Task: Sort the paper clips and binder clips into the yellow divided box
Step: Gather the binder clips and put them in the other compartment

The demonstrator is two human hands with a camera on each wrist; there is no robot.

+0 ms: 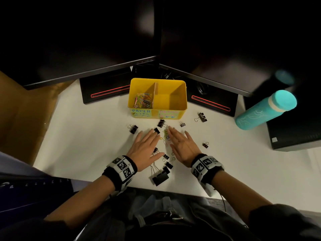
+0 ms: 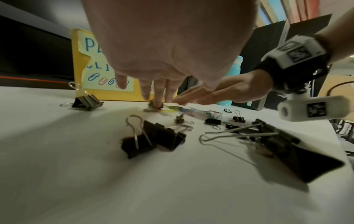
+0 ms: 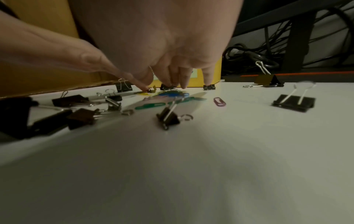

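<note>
A small heap of coloured paper clips lies on the white desk just in front of the yellow box, between the person's two hands. The left hand lies palm down with its fingers straight and spread, the fingertips touching the desk at the left edge of the heap, right by a small black binder clip. The right hand is flat too, fingers stretched out and holding nothing, angled in towards the heap from the other side. The box stands against the monitor stands at the back; its left compartment holds a pile of coloured paper clips, and the right compartment shows only bare yellow floor. Black binder clips are scattered all round: one off to the left, one just before the box, two to the right of it, a small one further right, and a cluster near the desk's front edge with one large clip among them. A single purple paper clip lies apart on the desk. A teal bottle stands at the right.
</note>
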